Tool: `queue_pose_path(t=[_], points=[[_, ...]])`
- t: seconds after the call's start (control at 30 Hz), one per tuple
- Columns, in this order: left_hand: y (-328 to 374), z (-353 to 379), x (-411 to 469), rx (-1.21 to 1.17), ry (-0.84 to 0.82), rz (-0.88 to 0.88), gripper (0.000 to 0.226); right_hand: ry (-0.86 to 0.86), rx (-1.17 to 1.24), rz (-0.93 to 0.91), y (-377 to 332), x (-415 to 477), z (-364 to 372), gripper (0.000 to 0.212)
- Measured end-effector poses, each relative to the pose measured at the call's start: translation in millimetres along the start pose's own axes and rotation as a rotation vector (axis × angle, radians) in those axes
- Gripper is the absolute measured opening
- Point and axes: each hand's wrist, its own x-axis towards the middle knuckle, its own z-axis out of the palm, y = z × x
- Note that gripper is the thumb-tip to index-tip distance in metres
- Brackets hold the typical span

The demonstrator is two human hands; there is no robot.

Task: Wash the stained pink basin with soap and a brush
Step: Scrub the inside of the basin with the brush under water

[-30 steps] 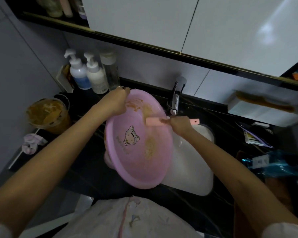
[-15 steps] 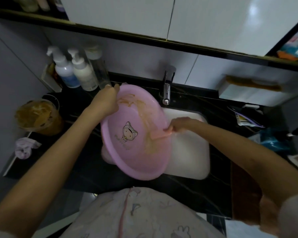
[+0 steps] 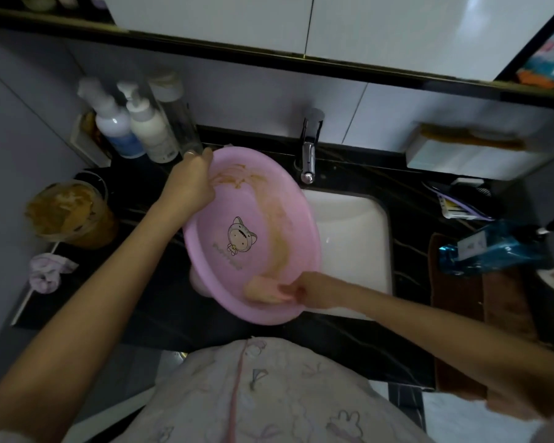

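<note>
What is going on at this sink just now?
A person is scrubbing a pink basin, held tilted at the white sink. The left hand grips its far rim; the right hand holds a pink brush against the near inner wall. Brown stains streak the inside from the far rim down the right side.

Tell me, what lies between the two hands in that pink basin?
Head view: between the left hand and the right hand lie a brown stain streak and a cartoon print on the pink basin.
</note>
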Motion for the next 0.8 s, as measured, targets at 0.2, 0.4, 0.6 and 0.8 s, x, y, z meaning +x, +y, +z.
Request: queue_pose_path(t=[0.2,0.4,0.6,0.8], points=[[-4.0,0.2,-1.4,-0.005,0.029,-0.001,0.043,-0.172,0.393,-0.044,-34.6,-20.6,-7.9,0.055],[-8.4,-2.9,6.2,-0.01,-0.09,0.042,0.038,0.08,0.026,0.242,16.8,20.6,-47.9,0.039],[-3.0,-4.7,10.4,-0.005,-0.136,0.049,0.039,0.466,-0.76,0.082,24.3,45.6,-112.2,0.051],[-4.9,-3.9,13.5,-0.017,-0.113,0.036,0.041,0.317,-0.683,0.112,43.2,48.3,-83.5,0.045]])
